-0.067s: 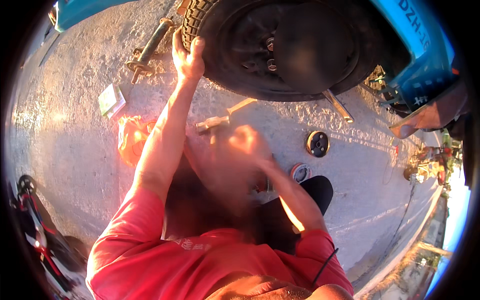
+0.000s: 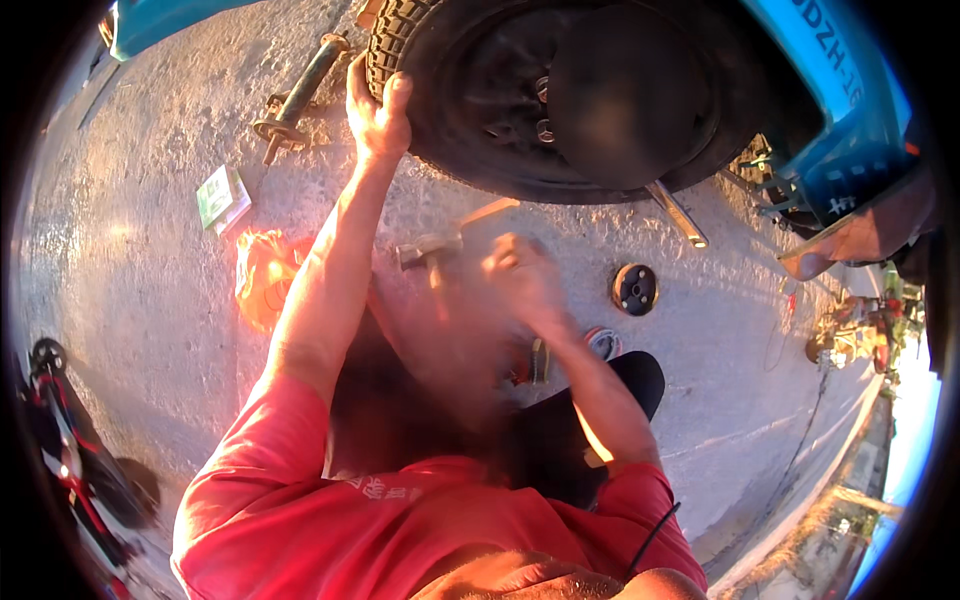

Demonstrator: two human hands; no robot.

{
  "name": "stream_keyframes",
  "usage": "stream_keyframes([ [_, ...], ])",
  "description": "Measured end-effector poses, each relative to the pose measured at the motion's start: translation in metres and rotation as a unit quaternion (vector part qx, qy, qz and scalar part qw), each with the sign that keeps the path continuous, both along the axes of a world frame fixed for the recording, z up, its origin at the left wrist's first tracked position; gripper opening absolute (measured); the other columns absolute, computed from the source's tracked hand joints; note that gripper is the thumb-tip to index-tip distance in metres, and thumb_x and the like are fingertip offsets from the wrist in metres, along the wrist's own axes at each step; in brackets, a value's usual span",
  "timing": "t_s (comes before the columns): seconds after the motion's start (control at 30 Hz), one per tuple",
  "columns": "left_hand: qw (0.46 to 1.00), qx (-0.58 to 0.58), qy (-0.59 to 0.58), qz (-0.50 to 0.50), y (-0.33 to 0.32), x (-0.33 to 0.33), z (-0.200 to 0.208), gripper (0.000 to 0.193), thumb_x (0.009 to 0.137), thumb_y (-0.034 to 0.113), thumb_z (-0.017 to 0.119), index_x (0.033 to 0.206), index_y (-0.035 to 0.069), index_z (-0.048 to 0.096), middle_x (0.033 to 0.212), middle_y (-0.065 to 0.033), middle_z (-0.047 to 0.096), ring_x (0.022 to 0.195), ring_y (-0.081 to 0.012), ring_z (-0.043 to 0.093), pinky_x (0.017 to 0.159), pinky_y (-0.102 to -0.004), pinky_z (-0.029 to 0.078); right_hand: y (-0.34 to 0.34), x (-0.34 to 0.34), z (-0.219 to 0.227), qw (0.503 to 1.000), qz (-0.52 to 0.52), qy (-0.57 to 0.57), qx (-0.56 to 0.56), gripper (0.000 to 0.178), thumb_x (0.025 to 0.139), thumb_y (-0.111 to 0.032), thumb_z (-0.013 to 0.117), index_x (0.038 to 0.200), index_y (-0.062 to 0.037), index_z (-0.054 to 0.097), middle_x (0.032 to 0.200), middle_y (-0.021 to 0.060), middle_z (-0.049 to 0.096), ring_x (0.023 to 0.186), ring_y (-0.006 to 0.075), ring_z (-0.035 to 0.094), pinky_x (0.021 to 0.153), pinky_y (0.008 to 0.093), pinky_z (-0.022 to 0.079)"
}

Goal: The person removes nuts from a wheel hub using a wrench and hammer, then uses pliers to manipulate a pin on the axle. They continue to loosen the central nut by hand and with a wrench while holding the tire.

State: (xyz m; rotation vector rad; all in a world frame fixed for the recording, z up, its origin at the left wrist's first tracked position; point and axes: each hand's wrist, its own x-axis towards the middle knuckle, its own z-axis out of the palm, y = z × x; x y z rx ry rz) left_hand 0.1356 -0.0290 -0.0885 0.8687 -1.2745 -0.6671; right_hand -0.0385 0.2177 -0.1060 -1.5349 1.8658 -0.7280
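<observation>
My left hand grips the left edge of a black wheel, its fingers on the knobby tread and the thumb on the sidewall. A dark round smudge hides the wheel's middle; two nuts show beside it. Below the wheel, apart from it, hovers my right hand, blurred, so its fingers and anything in them are unclear. Just left of that hand lies a hammer, its handle lost in haze. From under the wheel's lower rim a metal bar-like tool sticks out toward me.
Blue vehicle bodywork curves round the wheel's right side. On the concrete are a round black part with holes, a round tin-like item, an orange bag, a green-and-white box and a metal cylinder.
My right hand has moved slightly up and to the right, its forearm swinging right with it. My left hand keeps its place on the wheel.
</observation>
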Motion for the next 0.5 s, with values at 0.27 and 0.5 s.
stream_keyframes([
  [0.27, 1.0, -0.022, 0.001, 0.008, -0.005, -0.003, 0.002, 0.074, 0.085, 0.056, 0.071, 0.128, -0.003, 0.056, 0.111, -0.0151, 0.065, 0.101, -0.0253, 0.061, 0.092, -0.0395, 0.048, -0.027, -0.162, 0.076, 0.885, -0.118, 0.427, -0.144, 0.04, 0.08, -0.026, 0.084, 0.105, -0.0027, 0.063, 0.097, 0.0191, 0.068, 0.092, 0.0367, 0.067, 0.084, 0.048, 0.051],
  [0.5, 1.0, 0.005, -0.011, 0.005, -0.001, 0.001, 0.002, 0.077, 0.085, 0.059, 0.069, 0.128, -0.004, 0.055, 0.109, -0.0137, 0.065, 0.098, -0.0235, 0.06, 0.09, -0.0382, 0.048, 0.012, -0.208, 0.115, 0.921, -0.104, 0.319, -0.197, 0.044, 0.087, -0.039, 0.079, 0.092, 0.0007, 0.062, 0.07, 0.0191, 0.061, 0.062, 0.036, 0.06, 0.06, 0.0446, 0.048],
])
